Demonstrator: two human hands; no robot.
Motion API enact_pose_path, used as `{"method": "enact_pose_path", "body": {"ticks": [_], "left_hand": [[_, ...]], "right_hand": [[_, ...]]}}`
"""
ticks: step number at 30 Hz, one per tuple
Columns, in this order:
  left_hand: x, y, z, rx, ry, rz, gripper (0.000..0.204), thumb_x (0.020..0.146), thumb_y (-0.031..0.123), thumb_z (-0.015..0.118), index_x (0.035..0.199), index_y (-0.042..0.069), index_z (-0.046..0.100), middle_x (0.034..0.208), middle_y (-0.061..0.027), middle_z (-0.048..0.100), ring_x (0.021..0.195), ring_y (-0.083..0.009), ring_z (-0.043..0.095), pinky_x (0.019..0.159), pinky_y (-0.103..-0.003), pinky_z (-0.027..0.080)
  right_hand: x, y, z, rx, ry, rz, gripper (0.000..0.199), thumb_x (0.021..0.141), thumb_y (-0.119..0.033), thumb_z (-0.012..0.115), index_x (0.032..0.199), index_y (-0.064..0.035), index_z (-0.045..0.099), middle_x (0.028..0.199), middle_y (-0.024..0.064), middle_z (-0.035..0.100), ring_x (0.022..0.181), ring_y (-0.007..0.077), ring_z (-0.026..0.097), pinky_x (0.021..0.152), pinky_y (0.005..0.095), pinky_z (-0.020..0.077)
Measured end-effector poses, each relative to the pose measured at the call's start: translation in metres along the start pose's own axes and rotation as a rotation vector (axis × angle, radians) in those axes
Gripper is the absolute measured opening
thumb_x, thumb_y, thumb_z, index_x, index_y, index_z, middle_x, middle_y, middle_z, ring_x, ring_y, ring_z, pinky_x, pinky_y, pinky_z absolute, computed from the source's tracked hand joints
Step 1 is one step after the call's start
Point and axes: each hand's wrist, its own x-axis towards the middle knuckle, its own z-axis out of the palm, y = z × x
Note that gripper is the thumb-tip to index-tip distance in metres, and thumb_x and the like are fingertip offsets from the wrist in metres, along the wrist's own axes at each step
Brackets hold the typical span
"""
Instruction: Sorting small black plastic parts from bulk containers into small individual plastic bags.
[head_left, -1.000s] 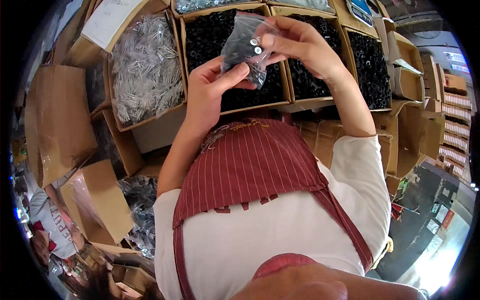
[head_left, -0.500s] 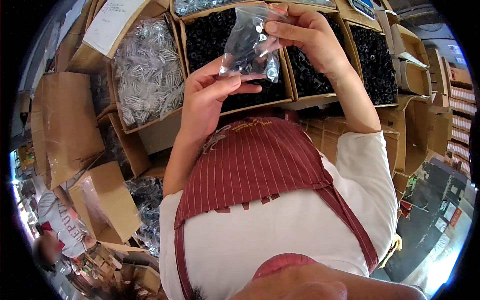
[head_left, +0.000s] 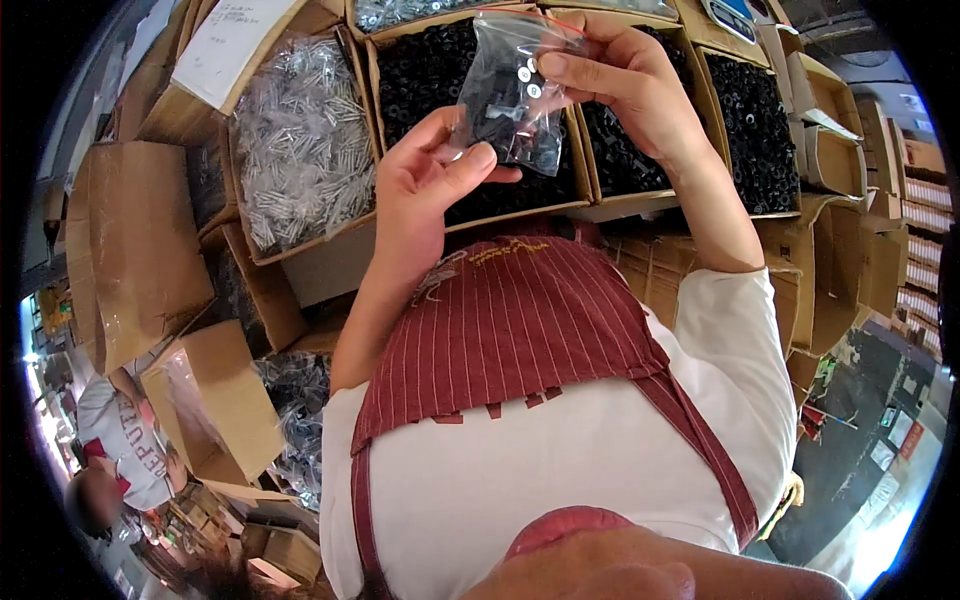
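Your right hand (head_left: 625, 85) pinches the small clear bag (head_left: 515, 90) at its far top edge, its length hanging down toward your left hand (head_left: 430, 185), whose thumb and fingers grip its near-left corner.

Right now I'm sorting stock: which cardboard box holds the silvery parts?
The cardboard box left of the hands; its contents are shiny silver, while the neighbouring boxes hold black pieces.

The small clear plastic zip bag (head_left: 515, 95) has a thin red strip along its seal and holds black parts with a few silver-white round pieces. The brown cardboard boxes (head_left: 140, 250) hold black parts (head_left: 420, 75) and shiny silver metal pieces (head_left: 300, 150). The cloth apron (head_left: 520, 330) is dark red with fine pale vertical stripes, over a plain white shirt (head_left: 560, 470).
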Motion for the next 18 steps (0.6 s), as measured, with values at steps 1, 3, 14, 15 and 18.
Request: {"method": "enact_pose_path", "body": {"ticks": [1, 3, 14, 15, 18], "left_hand": [[0.0001, -0.0005, 0.0002, 0.017, 0.004, 0.013, 0.03, 0.094, 0.014, 0.063, 0.118, -0.005, 0.062, 0.104, -0.0096, 0.068, 0.091, -0.0167, 0.067, 0.079, -0.037, 0.061], [0.0009, -0.0023, -0.0012, 0.013, 0.009, 0.005, 0.028, 0.095, 0.015, 0.063, 0.116, -0.004, 0.062, 0.102, -0.0085, 0.067, 0.09, -0.016, 0.067, 0.078, -0.036, 0.061], [-0.0009, -0.0047, -0.0037, 0.05, 0.058, 0.003, 0.024, 0.097, 0.016, 0.061, 0.11, -0.004, 0.064, 0.098, -0.0084, 0.066, 0.086, -0.0153, 0.066, 0.07, -0.035, 0.062], [-0.0007, -0.0053, -0.004, 0.053, 0.059, 0.009, 0.024, 0.097, 0.016, 0.061, 0.11, -0.004, 0.064, 0.098, -0.0087, 0.066, 0.087, -0.0155, 0.066, 0.07, -0.035, 0.062], [-0.0005, -0.0058, -0.0042, 0.052, 0.057, 0.017, 0.024, 0.097, 0.015, 0.061, 0.11, -0.004, 0.064, 0.099, -0.0091, 0.066, 0.087, -0.0157, 0.066, 0.07, -0.035, 0.062]], "right_hand": [[-0.0006, 0.0042, 0.0, 0.0, -0.001, -0.002, 0.016, 0.094, -0.004, 0.064, 0.108, 0.002, 0.059, 0.095, 0.0093, 0.066, 0.085, 0.0207, 0.07, 0.074, 0.0322, 0.0581], [-0.0011, 0.0105, 0.0012, -0.188, 0.095, -0.09, 0.031, 0.093, -0.011, 0.068, 0.12, 0.0017, 0.062, 0.103, 0.0082, 0.069, 0.093, 0.0175, 0.069, 0.081, 0.0337, 0.0601], [-0.0014, 0.0086, 0.0088, -0.185, 0.059, -0.023, 0.029, 0.093, -0.011, 0.067, 0.119, 0.0017, 0.063, 0.104, 0.0073, 0.069, 0.092, 0.0164, 0.069, 0.081, 0.0341, 0.0602], [-0.0018, 0.0086, 0.0085, -0.193, 0.061, -0.021, 0.029, 0.093, -0.011, 0.067, 0.119, 0.0017, 0.063, 0.103, 0.0072, 0.069, 0.092, 0.016, 0.069, 0.081, 0.0337, 0.06], [-0.0029, 0.0102, 0.0069, -0.19, 0.057, -0.027, 0.029, 0.093, -0.011, 0.067, 0.119, 0.0014, 0.063, 0.103, 0.0068, 0.069, 0.092, 0.0153, 0.069, 0.081, 0.0324, 0.0595]]}}
